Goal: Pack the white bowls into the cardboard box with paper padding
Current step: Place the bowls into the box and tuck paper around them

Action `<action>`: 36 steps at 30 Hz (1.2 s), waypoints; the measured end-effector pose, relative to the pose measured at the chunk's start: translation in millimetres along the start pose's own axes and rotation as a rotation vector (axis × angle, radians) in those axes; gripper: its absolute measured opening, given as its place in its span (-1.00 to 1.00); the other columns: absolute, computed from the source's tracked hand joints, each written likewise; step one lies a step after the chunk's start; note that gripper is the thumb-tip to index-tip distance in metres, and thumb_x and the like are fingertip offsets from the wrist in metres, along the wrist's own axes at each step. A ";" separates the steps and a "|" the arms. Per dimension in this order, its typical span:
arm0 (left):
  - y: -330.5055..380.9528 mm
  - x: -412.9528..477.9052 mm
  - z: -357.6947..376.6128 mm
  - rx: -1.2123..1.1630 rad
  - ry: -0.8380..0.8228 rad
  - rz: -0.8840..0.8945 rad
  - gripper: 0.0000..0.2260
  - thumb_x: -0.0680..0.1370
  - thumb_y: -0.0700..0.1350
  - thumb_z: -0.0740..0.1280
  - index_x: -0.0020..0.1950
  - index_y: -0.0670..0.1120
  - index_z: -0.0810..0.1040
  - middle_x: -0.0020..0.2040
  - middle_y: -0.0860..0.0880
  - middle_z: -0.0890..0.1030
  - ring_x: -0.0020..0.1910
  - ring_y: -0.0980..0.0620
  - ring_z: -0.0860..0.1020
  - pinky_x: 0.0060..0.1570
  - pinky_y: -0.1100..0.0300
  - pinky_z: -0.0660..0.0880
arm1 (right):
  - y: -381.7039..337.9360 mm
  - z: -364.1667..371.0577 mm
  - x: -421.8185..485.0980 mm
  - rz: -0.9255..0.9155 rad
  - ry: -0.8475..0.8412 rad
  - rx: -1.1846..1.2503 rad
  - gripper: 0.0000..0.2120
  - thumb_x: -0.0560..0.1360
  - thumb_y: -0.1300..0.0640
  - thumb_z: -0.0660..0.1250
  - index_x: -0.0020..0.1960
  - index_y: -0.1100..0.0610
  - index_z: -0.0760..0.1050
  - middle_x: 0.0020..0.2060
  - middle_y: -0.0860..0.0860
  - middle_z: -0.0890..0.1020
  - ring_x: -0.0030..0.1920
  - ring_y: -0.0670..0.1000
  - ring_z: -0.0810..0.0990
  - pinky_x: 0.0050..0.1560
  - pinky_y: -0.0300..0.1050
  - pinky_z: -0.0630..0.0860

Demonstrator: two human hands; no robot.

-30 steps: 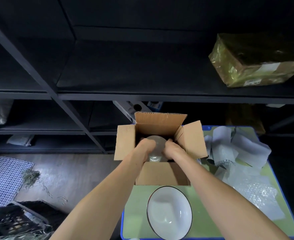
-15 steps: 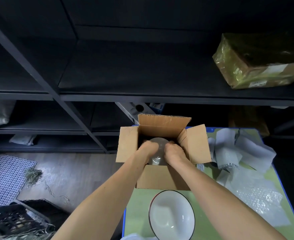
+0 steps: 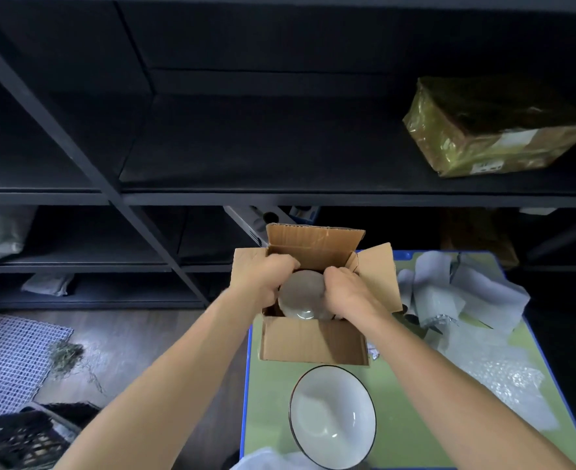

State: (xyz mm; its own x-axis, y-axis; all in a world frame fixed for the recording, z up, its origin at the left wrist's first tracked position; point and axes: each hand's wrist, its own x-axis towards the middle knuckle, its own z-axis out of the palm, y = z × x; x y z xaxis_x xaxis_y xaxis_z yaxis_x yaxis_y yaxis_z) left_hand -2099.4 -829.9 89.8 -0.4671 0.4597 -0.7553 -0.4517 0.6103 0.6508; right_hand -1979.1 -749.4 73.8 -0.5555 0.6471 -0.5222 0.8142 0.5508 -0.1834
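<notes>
Between the two hands, inside the open box [image 3: 313, 340], sits a white bowl [image 3: 302, 296]. Left hand [image 3: 263, 283]: fingers curled over the bowl's left and far edge, gripping it. Right hand [image 3: 347, 293]: fingers curled down over the bowl's right side, also gripping; fingertips hidden inside the box. Both wrists cross the box's near wall. Bowl's pale rounded surface faces the camera, with a small ring low on it; cannot tell whether it stands upright or on edge.

Box flaps all up or splayed outward. Box stands on the green counter [image 3: 405, 418], at its far left corner.

Nearer the person than the hands, just below the box: second bowl [image 3: 332, 415], white, dark rim, mouth up, apart from the box.

Right of the right hand: crumpled white paper [image 3: 449, 286] heaped on the counter, close to the box's right flap. Bubble wrap [image 3: 503, 378] lies nearer, right of the right forearm.

Beyond the hands: dark shelf [image 3: 246, 157], with a taped brown parcel [image 3: 490, 127] on its right end.
</notes>
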 end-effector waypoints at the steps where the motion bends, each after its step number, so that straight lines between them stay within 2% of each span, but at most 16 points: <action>1: 3.6 -1.1 -4.9 -0.016 -0.047 0.004 -0.76 0.54 -0.15 0.37 0.21 -0.04 0.50 0.10 -0.15 0.62 0.07 -0.11 0.61 -0.19 0.10 0.62 | 0.8 -3.1 -2.4 -0.010 0.008 0.002 -0.72 0.51 0.28 0.31 0.22 0.20 0.45 0.21 0.18 0.50 0.20 0.21 0.52 -0.06 -0.02 0.43; 3: 9.0 -5.9 -13.3 -0.010 -0.089 0.014 -0.64 0.58 -0.12 0.34 0.36 -0.10 0.43 0.35 -0.14 0.48 0.36 -0.18 0.45 0.14 0.03 0.55 | 0.7 -9.0 -7.8 -0.019 0.006 -0.003 -0.75 0.52 0.30 0.26 0.20 0.18 0.46 0.17 0.17 0.55 0.14 0.20 0.56 -0.11 -0.04 0.43; 4: 9.7 -7.1 -14.2 0.038 -0.083 0.036 -0.61 0.59 -0.10 0.32 0.40 -0.11 0.40 0.40 -0.19 0.44 0.40 -0.20 0.42 0.19 0.02 0.52 | 0.0 -11.6 -11.1 -0.027 0.000 -0.004 -0.74 0.52 0.31 0.24 0.20 0.18 0.47 0.15 0.17 0.56 0.10 0.19 0.58 -0.11 -0.03 0.47; 7: 6.6 -15.1 -12.5 0.239 -0.086 0.186 -0.82 0.61 -0.06 0.27 0.19 -0.03 0.53 0.12 -0.07 0.56 0.07 -0.02 0.54 -0.06 0.13 0.53 | -0.8 -18.8 -23.6 -0.063 -0.008 0.005 -0.65 0.50 0.33 0.25 0.27 0.16 0.47 0.15 0.16 0.58 0.06 0.17 0.63 0.00 0.05 0.61; 10: -0.6 -27.6 -11.5 0.481 -0.036 0.345 -0.85 0.62 -0.04 0.23 -0.06 0.12 0.56 -0.01 0.04 0.54 0.06 -0.03 0.53 0.16 0.02 0.50 | 6.3 -27.3 -40.0 -0.110 0.049 0.013 -0.61 0.51 0.32 0.20 0.30 0.10 0.48 0.15 0.11 0.60 0.09 0.14 0.60 0.00 0.04 0.59; 11: -3.6 -34.8 -12.3 0.576 0.000 0.391 -0.83 0.63 -0.02 0.21 -0.10 0.17 0.54 -0.01 0.05 0.53 0.07 -0.02 0.53 0.16 0.04 0.49 | 10.8 -30.3 -46.9 -0.123 0.076 0.026 -0.63 0.52 0.30 0.19 0.29 0.09 0.48 0.17 0.10 0.60 0.12 0.14 0.58 0.05 0.05 0.58; 12: -8.0 -41.2 -14.0 0.640 0.028 0.419 -0.84 0.63 0.01 0.20 -0.02 0.18 0.57 0.04 0.06 0.54 0.08 0.00 0.52 0.13 0.09 0.48 | 15.8 -33.3 -54.4 -0.134 0.103 0.045 -0.62 0.55 0.28 0.18 0.33 0.08 0.47 0.23 0.07 0.59 0.19 0.13 0.56 0.13 0.06 0.56; 14: -19.2 -54.6 -16.6 0.689 0.028 0.449 -0.72 0.65 0.05 0.17 0.33 0.14 0.51 0.22 0.05 0.55 0.15 0.03 0.53 0.10 0.18 0.49 | 27.1 -38.2 -71.4 -0.144 0.129 0.096 -0.55 0.59 0.23 0.17 0.46 0.03 0.39 0.36 0.03 0.53 0.33 0.10 0.48 0.27 0.00 0.47; 16: -32.3 -72.0 -18.2 0.716 0.002 0.496 -0.64 0.66 0.04 0.14 0.46 0.09 0.40 0.34 0.04 0.52 0.25 0.04 0.51 0.18 0.17 0.47 | 37.9 -40.1 -88.3 -0.159 0.136 0.131 -0.53 0.61 0.18 0.16 0.51 0.00 0.35 0.39 0.00 0.50 0.36 0.08 0.46 0.23 -0.07 0.43; 19: -56.0 -95.7 -17.3 0.823 0.046 0.651 -0.64 0.66 0.01 0.15 0.46 0.06 0.40 0.33 0.01 0.52 0.22 0.05 0.51 0.20 0.17 0.45 | 52.0 -32.8 -108.5 -0.214 0.180 0.106 -0.63 0.64 0.13 0.16 0.43 0.02 0.40 0.28 0.00 0.54 0.30 0.06 0.50 0.04 -0.11 0.38; 23: -88.0 -116.9 -7.2 0.898 0.081 0.839 -0.67 0.66 -0.01 0.20 0.42 0.00 0.44 0.30 0.02 0.50 0.25 0.01 0.44 0.22 0.10 0.40 | 67.4 -11.5 -130.6 -0.276 0.263 0.089 -0.60 0.66 0.07 0.18 0.49 0.02 0.35 0.38 -0.10 0.45 0.38 -0.04 0.39 0.30 -0.13 0.34; 26: -110.9 -125.4 3.5 0.964 0.113 0.999 -0.72 0.63 -0.05 0.25 0.33 -0.05 0.53 0.17 0.02 0.53 0.12 -0.03 0.46 0.09 0.05 0.46 | 76.6 11.3 -142.9 -0.355 0.298 0.076 -0.59 0.65 0.11 0.19 0.49 0.04 0.35 0.39 -0.11 0.43 0.38 -0.02 0.35 0.37 -0.15 0.30; 28: -126.5 -129.8 9.3 0.986 0.131 1.011 -0.76 0.62 -0.05 0.27 0.26 -0.03 0.56 0.07 0.04 0.52 0.05 -0.01 0.46 -0.04 0.04 0.49 | 81.4 28.2 -151.2 -0.367 0.312 0.100 -0.60 0.64 0.13 0.20 0.47 0.03 0.37 0.35 -0.12 0.44 0.35 -0.03 0.36 0.34 -0.18 0.33; 31: -148.4 -131.5 15.8 1.096 0.135 0.892 -0.75 0.63 0.02 0.18 0.29 0.07 0.47 0.08 0.11 0.45 0.04 0.07 0.43 -0.16 0.14 0.46 | 89.7 53.4 -162.2 -0.357 0.324 0.122 -0.61 0.63 0.14 0.20 0.45 0.01 0.39 0.30 -0.13 0.45 0.34 -0.07 0.36 0.27 -0.21 0.38; 33: -158.3 -131.4 17.8 1.157 0.135 0.841 -0.72 0.64 0.04 0.12 0.33 0.10 0.42 0.10 0.13 0.42 0.05 0.09 0.44 -0.19 0.16 0.46 | 96.2 67.4 -167.9 -0.334 0.315 0.092 -0.63 0.62 0.12 0.21 0.42 -0.02 0.40 0.27 -0.15 0.46 0.31 -0.08 0.39 0.14 -0.26 0.41; 36: -163.5 -130.6 20.0 1.216 0.160 0.836 -0.72 0.63 0.02 0.14 0.32 0.05 0.44 0.07 0.07 0.43 0.00 0.03 0.46 -0.20 0.10 0.49 | 106.6 82.9 -175.3 -0.282 0.292 0.054 -0.66 0.57 0.14 0.29 0.33 -0.04 0.47 0.15 -0.16 0.51 0.16 -0.07 0.49 -0.08 -0.32 0.30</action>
State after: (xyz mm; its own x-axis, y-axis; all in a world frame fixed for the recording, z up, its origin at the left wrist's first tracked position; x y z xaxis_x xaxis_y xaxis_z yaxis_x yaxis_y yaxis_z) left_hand -1949.3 -976.9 80.5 -0.3778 0.9160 -0.1347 0.8432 0.4005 0.3586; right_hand -1780.9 -847.8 76.8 -0.7766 0.6012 -0.1880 0.6263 0.7048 -0.3331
